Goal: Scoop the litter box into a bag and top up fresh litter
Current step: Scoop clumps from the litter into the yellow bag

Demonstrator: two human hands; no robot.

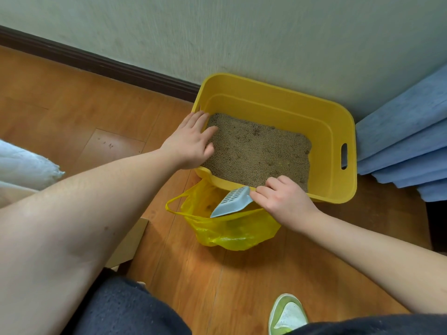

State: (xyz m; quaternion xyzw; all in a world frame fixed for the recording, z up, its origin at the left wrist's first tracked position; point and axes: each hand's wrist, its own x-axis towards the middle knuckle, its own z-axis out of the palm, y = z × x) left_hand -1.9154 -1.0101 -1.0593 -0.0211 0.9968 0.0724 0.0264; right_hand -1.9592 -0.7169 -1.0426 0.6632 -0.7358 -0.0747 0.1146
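From the head camera, looking down, I see the yellow litter box standing on the wooden floor against the wall, with a bed of grey-brown litter covering its bottom. My left hand lies over the box's left rim, fingers fairly straight and spread, the tips touching the litter; it holds nothing and seems to steady the box. My right hand is curled round the handle of the pale blue slotted scoop, right at the near rim of the box. The scoop's blade points down and left into the mouth of the yellow plastic bag, which sits on the floor touching the near wall of the box. I cannot tell whether anything lies in the scoop.

I judge I am tipping a scoopful into the bag. The bag is thin and slack, and nothing holds its mouth open; if it sags or folds shut, clumps would land on the floor. Tipping too fast could do the same, or scatter grains over the rim. My green shoe is near, so a shift of my foot could drag the bag away from the box. No fresh litter supply is identifiable here.
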